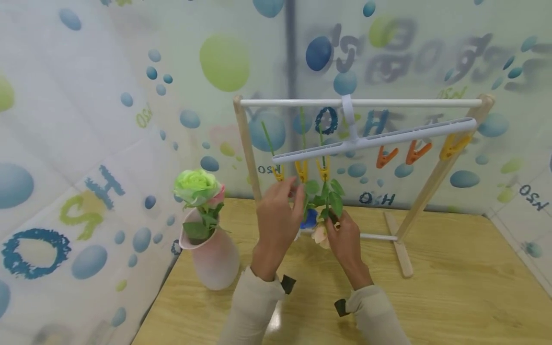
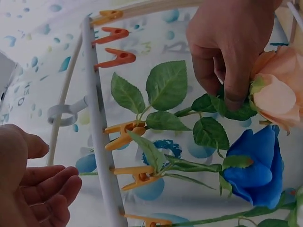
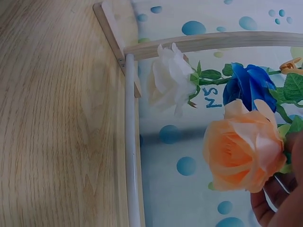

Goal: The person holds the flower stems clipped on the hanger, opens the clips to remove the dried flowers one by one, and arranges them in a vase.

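My right hand (image 1: 346, 239) pinches the leafy stem of a peach rose (image 3: 241, 149) just behind its bloom. This artificial rose hangs head down, its stem in a yellow clip (image 2: 125, 135) on a white hanger (image 1: 388, 139). Beside it, a blue rose (image 2: 253, 165) and a white rose (image 3: 168, 82) hang from two more yellow clips. My left hand (image 1: 278, 215) is raised close to the clips in the head view. The left wrist view shows its fingers (image 2: 52, 191) loosely bent, palm up, holding nothing, beside the hanger bar.
The hanger tilts, hooked over the white top rod (image 1: 280, 103) of a wooden stand (image 1: 435, 187). Two orange clips (image 1: 386, 156) and another yellow clip hang on its right half. Left on the wooden table (image 1: 465, 287), a pinkish vase (image 1: 215, 261) holds a green rose (image 1: 196, 187) and a pink one.
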Demonstrator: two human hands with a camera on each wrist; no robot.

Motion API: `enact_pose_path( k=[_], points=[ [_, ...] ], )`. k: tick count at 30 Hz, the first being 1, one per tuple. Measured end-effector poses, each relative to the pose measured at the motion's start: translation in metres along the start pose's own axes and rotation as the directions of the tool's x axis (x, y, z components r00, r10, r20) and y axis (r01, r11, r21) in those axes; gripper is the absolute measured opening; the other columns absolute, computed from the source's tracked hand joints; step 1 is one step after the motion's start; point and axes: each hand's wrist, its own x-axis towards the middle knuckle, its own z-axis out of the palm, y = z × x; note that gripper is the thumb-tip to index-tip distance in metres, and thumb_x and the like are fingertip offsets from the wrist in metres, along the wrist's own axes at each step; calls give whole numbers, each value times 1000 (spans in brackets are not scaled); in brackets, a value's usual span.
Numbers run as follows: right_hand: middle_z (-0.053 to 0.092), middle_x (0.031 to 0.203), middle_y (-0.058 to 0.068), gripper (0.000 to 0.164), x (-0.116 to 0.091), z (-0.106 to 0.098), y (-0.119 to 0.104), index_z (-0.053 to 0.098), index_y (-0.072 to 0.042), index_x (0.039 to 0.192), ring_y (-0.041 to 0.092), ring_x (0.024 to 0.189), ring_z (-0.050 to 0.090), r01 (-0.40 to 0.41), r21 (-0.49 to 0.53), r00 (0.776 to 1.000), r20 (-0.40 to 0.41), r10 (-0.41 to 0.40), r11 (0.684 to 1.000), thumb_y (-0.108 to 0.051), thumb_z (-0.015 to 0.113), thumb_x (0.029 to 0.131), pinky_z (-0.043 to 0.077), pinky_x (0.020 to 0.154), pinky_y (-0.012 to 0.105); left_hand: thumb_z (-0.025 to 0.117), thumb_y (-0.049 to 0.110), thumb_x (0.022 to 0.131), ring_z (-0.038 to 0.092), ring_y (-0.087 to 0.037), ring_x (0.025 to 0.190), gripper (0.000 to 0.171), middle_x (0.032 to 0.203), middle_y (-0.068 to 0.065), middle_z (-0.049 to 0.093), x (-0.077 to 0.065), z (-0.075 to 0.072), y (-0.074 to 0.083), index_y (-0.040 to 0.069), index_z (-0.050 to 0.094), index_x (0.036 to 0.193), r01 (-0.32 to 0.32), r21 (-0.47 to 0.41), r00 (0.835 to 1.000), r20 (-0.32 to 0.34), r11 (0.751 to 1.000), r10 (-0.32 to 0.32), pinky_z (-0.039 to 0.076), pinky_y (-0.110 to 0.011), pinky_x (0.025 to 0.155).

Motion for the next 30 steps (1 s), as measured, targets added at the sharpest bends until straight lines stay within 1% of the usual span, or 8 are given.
enact_pose_path(
  k=[7,11,15,20,22,25,28,30],
  points=[
    [70,98,18,19,0,-2,-1,68,3,110,33,87,69,2,1,1000,3,-2,1000,-8,64,95,57,70,45,61,26,98,69,-17,68,30,90,-6,75,16,31,8,2,72,112,54,68,990,123,996,-62,54,-29,54],
    [70,99,16,18,-2,-2,-1,68,1,109,32,89,69,-2,6,1000,27,2,1000,-10,64,95,57,72,45,58,33,100,71,-19,71,36,93,-5,75,22,42,11,4,70,117,119,89,972,195,989,-134,55,-30,54],
    [70,98,16,18,-3,-2,-1,67,1,109,32,89,69,-3,8,1000,26,3,1000,-10,65,95,57,73,45,53,40,102,68,-17,64,39,87,-3,75,30,51,13,7,73,107,159,134,951,244,978,-188,49,-27,47],
    [70,95,15,16,-2,-2,0,68,0,107,31,87,69,-4,8,1000,17,4,1000,-9,64,95,57,71,43,50,48,101,50,-15,43,45,60,-2,62,39,60,13,10,68,87,210,180,931,262,961,-252,31,-24,36],
    [70,95,15,15,-2,-2,1,68,0,107,30,87,69,-4,8,1000,20,4,1000,-8,64,95,57,71,43,50,51,100,44,-14,40,46,54,-1,55,42,62,13,9,67,88,240,180,922,264,954,-282,27,-25,36],
    [71,95,14,15,-2,-1,1,68,-1,107,29,87,69,0,6,1000,25,0,1000,-9,64,95,57,71,42,52,53,99,44,-13,40,49,54,1,54,43,66,12,8,70,98,275,161,915,260,948,-310,29,-25,36],
    [71,94,14,15,-3,-1,1,67,-1,107,29,86,69,11,9,1000,22,-12,1000,-8,65,95,57,71,43,53,55,98,45,-12,40,51,54,1,56,44,68,11,7,71,104,279,152,916,254,948,-310,30,-26,36],
    [71,93,14,15,-3,-1,0,68,0,107,29,85,69,16,13,1000,18,-16,1000,-8,65,95,57,70,44,54,55,97,45,-12,40,51,53,1,56,45,70,11,8,72,100,267,162,920,251,950,-301,30,-25,36]
  ],
)
